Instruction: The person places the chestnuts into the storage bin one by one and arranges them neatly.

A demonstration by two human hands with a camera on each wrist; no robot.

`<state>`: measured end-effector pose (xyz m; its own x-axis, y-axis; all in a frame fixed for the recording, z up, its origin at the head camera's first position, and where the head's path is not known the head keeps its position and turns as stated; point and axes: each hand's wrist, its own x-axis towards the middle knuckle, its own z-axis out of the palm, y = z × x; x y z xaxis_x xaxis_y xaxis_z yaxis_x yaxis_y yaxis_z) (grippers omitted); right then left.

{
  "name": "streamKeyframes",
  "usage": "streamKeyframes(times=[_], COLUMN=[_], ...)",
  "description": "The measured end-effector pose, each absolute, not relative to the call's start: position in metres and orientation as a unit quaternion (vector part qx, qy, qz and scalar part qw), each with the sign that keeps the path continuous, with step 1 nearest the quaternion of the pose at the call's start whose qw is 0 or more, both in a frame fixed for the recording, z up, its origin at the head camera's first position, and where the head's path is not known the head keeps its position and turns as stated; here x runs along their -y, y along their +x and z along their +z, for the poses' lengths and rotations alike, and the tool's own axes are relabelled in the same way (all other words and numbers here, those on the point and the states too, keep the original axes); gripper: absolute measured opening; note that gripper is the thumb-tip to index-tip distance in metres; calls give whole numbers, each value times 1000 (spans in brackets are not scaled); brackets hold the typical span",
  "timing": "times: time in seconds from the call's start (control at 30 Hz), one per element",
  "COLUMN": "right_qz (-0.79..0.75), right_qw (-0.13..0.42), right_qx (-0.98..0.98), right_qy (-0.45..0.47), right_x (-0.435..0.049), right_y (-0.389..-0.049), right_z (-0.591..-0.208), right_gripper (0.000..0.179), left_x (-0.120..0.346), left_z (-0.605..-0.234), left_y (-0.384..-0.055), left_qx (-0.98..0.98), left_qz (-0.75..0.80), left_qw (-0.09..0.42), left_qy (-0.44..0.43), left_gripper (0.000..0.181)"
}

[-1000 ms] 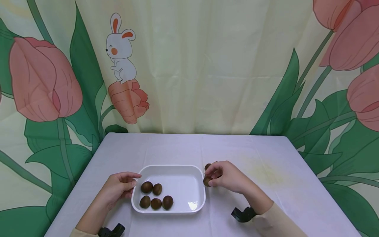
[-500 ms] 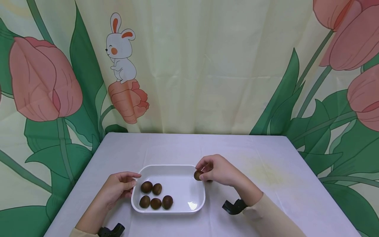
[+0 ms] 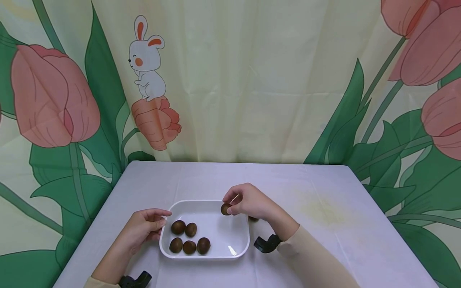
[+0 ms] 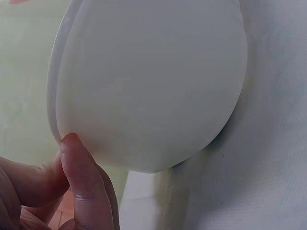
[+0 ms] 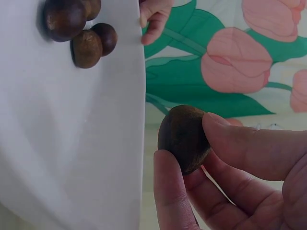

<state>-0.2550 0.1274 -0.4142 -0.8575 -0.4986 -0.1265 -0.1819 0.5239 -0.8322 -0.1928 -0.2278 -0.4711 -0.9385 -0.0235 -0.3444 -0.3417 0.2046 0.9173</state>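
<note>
A white rectangular tray (image 3: 230, 240) with rounded corners lies on the table. Several brown chestnuts (image 3: 178, 227) sit in its left half, in two loose rows. My right hand (image 3: 248, 202) pinches another chestnut (image 5: 184, 136) between thumb and fingers, above the tray's back right part. At the tray's left side, my left hand (image 3: 144, 228) grips the rim, its index finger over the edge and its thumb (image 4: 79, 163) against the outer wall. Partly hidden under the right hand, one more chestnut (image 3: 253, 219) shows on the cloth just beyond the tray's right edge.
A white cloth (image 3: 306, 248) covers the table and has a faint yellowish stain (image 3: 324, 210) on the right. Behind the table's far edge hangs a curtain (image 3: 245, 80) printed with tulips and a rabbit. Black wrist devices (image 3: 267, 243) are worn on both arms.
From beside the tray's right edge, my right hand has lifted the chestnut and carried it left over the tray. The left hand and tray have stayed in place.
</note>
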Motion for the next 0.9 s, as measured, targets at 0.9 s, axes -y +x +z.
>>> streamKeyframes(times=[0.9], right_qz=[-462], right_qw=[266], right_qx=[-811], right_qy=[-242], right_x=[-64], right_y=[-261], right_z=[-436], right_gripper=[23], left_x=[230], left_z=[-476], left_y=[-194], left_qx=[-769], left_qz=[618], left_qw=[123], left_qy=[-110], left_gripper=[31])
